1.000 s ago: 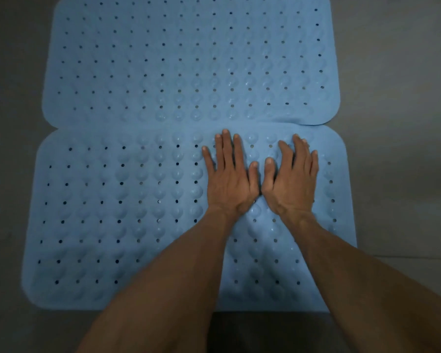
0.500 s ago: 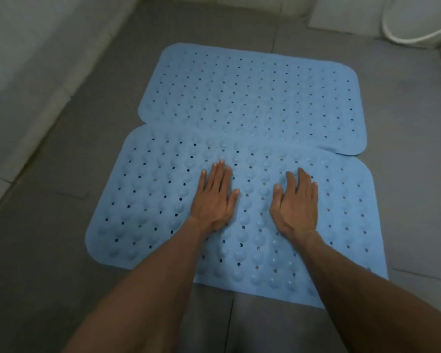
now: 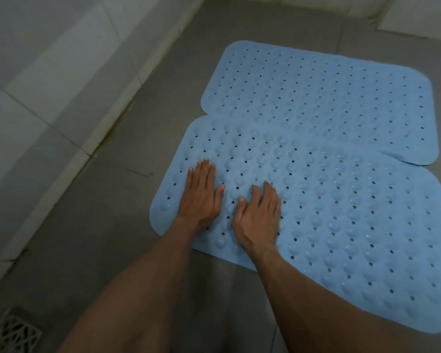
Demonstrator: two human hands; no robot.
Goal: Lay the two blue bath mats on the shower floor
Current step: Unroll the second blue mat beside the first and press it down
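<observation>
Left hand (image 3: 200, 197) and right hand (image 3: 259, 215) are pressing flat, fingers extended and gripping nothing, on the near mat's (image 3: 341, 225) left end, its length running rightward, the far mat (image 3: 329, 98) lying beyond the fingertips.

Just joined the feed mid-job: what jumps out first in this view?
Two blue bath mats fill the grey tiled floor: the far mat and the near mat lie flat, long edges meeting. The left hand and right hand press palms-down, fingers spread, on the near mat's left end. A floor drain grate sits at bottom left, by the pale tiled wall.
</observation>
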